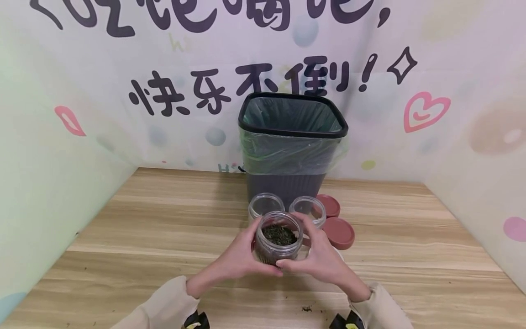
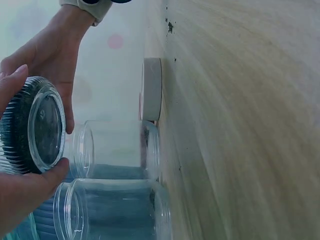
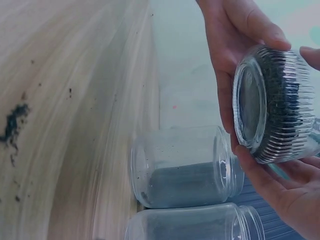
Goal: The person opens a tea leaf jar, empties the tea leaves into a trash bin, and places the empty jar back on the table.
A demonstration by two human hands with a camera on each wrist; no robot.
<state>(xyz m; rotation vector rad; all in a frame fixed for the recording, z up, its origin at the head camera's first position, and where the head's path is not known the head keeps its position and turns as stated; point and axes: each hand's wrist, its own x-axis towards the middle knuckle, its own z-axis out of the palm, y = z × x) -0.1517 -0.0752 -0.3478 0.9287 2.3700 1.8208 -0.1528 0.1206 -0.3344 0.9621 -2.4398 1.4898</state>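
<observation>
Both hands hold a clear ribbed jar (image 1: pixel 279 246) of dark, dried leafy bits above the table. My left hand (image 1: pixel 240 258) grips its left side and my right hand (image 1: pixel 322 258) its right side, with fingers and thumbs curled round the glass. The open mouth tips slightly toward the head camera. In the right wrist view the jar's round base (image 3: pixel 250 102) faces the camera. Just behind it stand two clear lidless jars, one on the left (image 1: pixel 266 205) and one on the right (image 1: pixel 308 211), side by side.
Two red lids (image 1: pixel 339 233) lie right of the jars. A low white round object (image 2: pixel 151 92) sits partly under my right hand. Behind the jars stands a dark lined bin (image 1: pixel 287 160). Dark crumbs (image 1: pixel 307 309) dot the front of the wooden table (image 1: pixel 164 228); printed walls surround it.
</observation>
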